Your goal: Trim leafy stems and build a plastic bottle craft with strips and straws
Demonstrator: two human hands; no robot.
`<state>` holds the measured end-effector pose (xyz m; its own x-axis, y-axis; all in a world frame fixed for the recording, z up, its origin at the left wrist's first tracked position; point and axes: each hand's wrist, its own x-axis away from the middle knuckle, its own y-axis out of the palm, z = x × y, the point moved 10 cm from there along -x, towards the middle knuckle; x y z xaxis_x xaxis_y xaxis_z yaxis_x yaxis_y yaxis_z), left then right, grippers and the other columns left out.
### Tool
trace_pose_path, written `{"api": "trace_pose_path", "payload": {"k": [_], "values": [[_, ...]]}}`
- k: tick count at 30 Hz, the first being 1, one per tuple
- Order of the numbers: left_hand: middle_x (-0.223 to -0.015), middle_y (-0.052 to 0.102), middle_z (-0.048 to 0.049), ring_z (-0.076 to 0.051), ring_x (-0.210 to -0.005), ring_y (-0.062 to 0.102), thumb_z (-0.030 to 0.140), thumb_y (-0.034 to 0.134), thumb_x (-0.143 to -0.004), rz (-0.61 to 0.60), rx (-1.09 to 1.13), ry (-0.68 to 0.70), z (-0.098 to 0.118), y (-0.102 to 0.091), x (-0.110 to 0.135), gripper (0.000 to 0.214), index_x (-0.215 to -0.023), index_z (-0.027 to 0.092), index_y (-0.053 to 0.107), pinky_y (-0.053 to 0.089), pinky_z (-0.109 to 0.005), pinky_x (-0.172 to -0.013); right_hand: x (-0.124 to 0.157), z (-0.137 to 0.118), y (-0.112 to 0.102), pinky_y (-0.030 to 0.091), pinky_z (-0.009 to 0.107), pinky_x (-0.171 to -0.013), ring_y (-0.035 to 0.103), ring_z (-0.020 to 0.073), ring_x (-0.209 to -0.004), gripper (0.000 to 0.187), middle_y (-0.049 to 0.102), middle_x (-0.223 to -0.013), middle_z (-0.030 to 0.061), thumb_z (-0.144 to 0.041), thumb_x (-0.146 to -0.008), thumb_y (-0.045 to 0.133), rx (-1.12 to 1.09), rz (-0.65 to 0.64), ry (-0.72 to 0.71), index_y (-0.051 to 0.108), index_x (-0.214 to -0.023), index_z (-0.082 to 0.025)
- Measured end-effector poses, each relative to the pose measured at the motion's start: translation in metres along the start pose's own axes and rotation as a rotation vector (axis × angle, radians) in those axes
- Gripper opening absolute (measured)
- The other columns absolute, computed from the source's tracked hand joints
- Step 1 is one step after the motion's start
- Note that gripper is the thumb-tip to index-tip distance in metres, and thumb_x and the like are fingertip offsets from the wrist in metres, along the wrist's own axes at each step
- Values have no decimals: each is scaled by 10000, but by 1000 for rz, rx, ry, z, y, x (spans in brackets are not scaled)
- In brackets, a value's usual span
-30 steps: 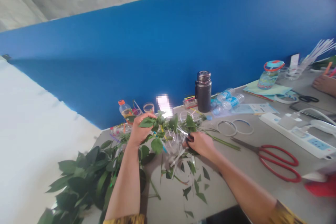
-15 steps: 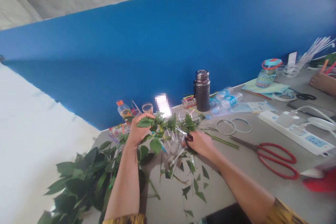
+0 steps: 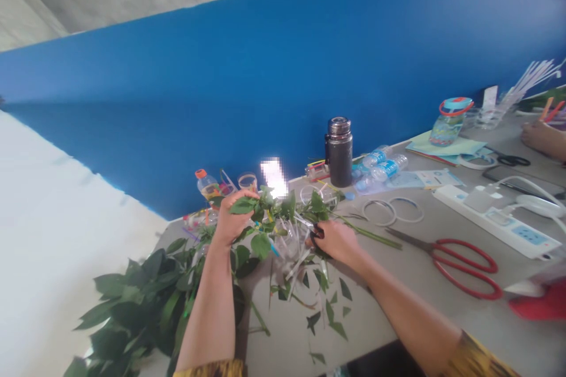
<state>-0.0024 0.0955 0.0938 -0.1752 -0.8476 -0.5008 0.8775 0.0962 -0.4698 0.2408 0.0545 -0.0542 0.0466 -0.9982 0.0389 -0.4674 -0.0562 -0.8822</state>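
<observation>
My left hand (image 3: 232, 218) is closed round a leafy green stem (image 3: 269, 212) and holds it up over the grey table (image 3: 398, 283). My right hand (image 3: 336, 241) grips small black-handled scissors (image 3: 315, 231), whose blades point at the stem between my hands. Cut leaves (image 3: 329, 306) lie on the table below. The stem's bare end (image 3: 371, 235) runs to the right along the table.
A heap of leafy branches (image 3: 137, 300) lies at the left. Red scissors (image 3: 460, 265), two rings (image 3: 391, 211), a dark flask (image 3: 339, 152), water bottles (image 3: 380, 168) and a power strip (image 3: 499, 221) sit to the right. Another person's hand (image 3: 542, 138) rests at the far right.
Both hands stay on the stem and scissors; the view has shifted only slightly.
</observation>
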Motion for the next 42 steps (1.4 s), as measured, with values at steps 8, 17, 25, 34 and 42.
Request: {"api": "trace_pose_path", "payload": {"k": [8,17,25,34,42], "values": [[-767,729,-4,-149,-640,607,130,644,-651,27,-26,25,2,-3,0,225,-846,191,740,427,-244,-591,-2,1,1,368,280,-605,739,267,-853,347,791,-911,79,-574,-858,664,0,14,-9,735,-831,-235],[-769,725,-9,-156,-653,613,158,683,-673,2,-10,7,-1,0,0,183,-844,195,737,425,-249,-590,-2,1,2,385,277,-623,742,273,-885,320,792,-941,84,-543,-872,660,7,-11,7,742,-861,-234],[-809,743,-26,-186,-737,653,168,692,-670,-1,-23,37,4,-1,0,188,-850,201,736,462,-252,-617,-2,2,2,380,281,-624,732,264,-866,331,786,-916,65,-573,-806,735,1,-20,0,732,-859,-246],[-865,768,-50,-206,-785,682,199,697,-689,-27,-73,81,20,1,1,169,-853,191,738,517,-278,-706,0,3,-1,418,284,-655,732,274,-885,344,788,-942,89,-574,-829,703,-6,-9,30,739,-879,-236],[-908,774,-58,-223,-835,693,198,692,-701,-30,-82,94,25,3,2,151,-844,196,738,537,-320,-792,2,4,-5,478,308,-726,741,298,-954,340,793,-1014,121,-553,-852,692,25,-44,65,766,-920,-229]]}}
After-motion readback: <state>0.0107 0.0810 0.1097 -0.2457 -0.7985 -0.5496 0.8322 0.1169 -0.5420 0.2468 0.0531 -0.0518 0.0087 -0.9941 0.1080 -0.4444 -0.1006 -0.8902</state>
